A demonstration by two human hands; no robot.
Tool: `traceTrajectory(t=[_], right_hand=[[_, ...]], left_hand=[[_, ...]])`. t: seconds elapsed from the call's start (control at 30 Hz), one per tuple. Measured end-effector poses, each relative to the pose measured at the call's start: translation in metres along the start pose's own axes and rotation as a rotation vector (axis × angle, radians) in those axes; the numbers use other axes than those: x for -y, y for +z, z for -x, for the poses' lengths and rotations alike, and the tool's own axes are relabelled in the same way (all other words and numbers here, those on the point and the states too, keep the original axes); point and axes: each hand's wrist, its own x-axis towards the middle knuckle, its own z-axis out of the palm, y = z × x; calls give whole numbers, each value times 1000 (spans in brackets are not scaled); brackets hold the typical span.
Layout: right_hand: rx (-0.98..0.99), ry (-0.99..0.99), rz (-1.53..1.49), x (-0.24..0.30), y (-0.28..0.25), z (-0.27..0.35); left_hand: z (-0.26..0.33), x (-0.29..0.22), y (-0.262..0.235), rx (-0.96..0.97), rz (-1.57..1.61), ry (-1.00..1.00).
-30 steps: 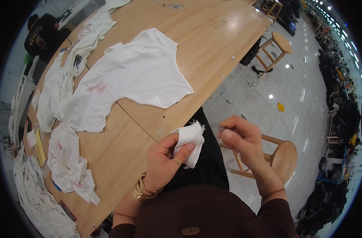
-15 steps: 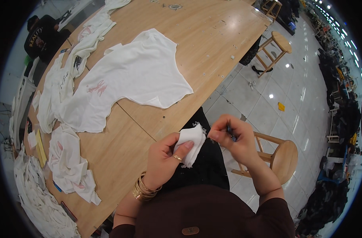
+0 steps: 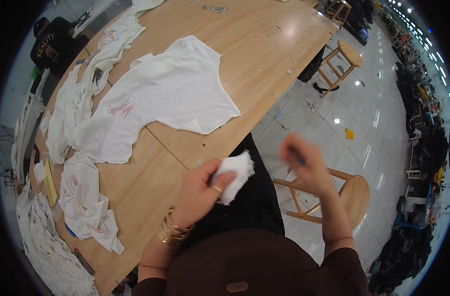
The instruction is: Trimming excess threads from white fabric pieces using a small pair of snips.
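Observation:
My left hand [image 3: 200,190], with a ring and gold bangles at its wrist, is closed around a small folded piece of white fabric [image 3: 240,172]. The fabric's right edge is frayed, and my thumb presses on its face. Off to the right, apart from the fabric, my right hand [image 3: 304,160] is smeared by motion. A small dark tool [image 3: 298,156] shows inside its curled fingers; its kind is too blurred to make out. Beyond my hands a white garment [image 3: 170,89] with a pink print lies spread on the wooden table [image 3: 264,54].
More white garments [image 3: 87,197] lie crumpled along the table's left side, beside a yellow strip [image 3: 50,182]. A white fabric heap [image 3: 47,241] fills the lower left. Wooden stools [image 3: 356,197] stand on the tiled floor to the right. Another person [image 3: 55,44] is at the far left.
My right hand has moved right, away from the fabric's frayed edge. My left hand has shifted slightly left and tilted the fabric, still holding it.

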Motion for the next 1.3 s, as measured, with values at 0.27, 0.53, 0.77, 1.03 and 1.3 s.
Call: traceTrajectory(t=[0.27,0.53,0.77,1.03,1.3], right_hand=[[-393,72,507,-10,-9,-1],[-40,-193,79,34,31,8],[10,-156,76,35,35,0],[135,-142,142,31,32,0],[-266,191,-293,18,1,3]], left_hand=[[0,-4,-2,-30,197,-58],[3,-15,9,10,272,-71],[6,-6,7,-35,13,26],[6,-16,4,-13,-162,59],[5,-4,2,-32,209,-31]])
